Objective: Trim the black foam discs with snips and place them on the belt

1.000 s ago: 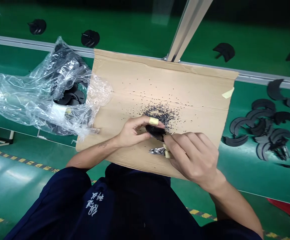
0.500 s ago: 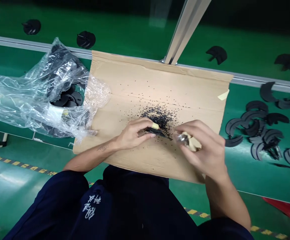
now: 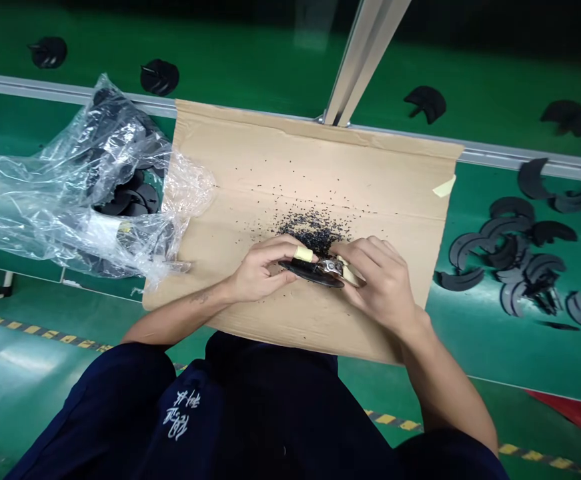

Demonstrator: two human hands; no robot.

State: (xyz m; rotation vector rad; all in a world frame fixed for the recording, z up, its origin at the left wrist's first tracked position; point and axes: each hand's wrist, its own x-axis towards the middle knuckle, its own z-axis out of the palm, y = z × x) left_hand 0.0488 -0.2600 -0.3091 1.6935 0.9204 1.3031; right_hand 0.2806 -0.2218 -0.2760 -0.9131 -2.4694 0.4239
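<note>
My left hand [image 3: 257, 270] pinches a thin, dark, curved plastic part [image 3: 307, 273] between thumb and fingers, with yellow tape wrapped round one finger. My right hand [image 3: 385, 283] is closed round metal nippers [image 3: 331, 267], whose shiny head meets the right side of the part. Its fingers hide most of the handles, and whether the jaws touch the part's edge I cannot tell. Just beyond both hands lies a heap of small black bits [image 3: 313, 230], scattered over the brown cardboard sheet [image 3: 255, 143].
A clear plastic bag [image 3: 70, 220] with dark curved parts inside overlaps the cardboard's left side. Many loose black crescent parts [image 3: 513, 233] lie on the green table to the right. A metal post [image 3: 365, 60] rises behind the cardboard.
My right hand has moved left and brought the nippers up to the black part. My left hand still grips the part, which now shows more of its flat side.
</note>
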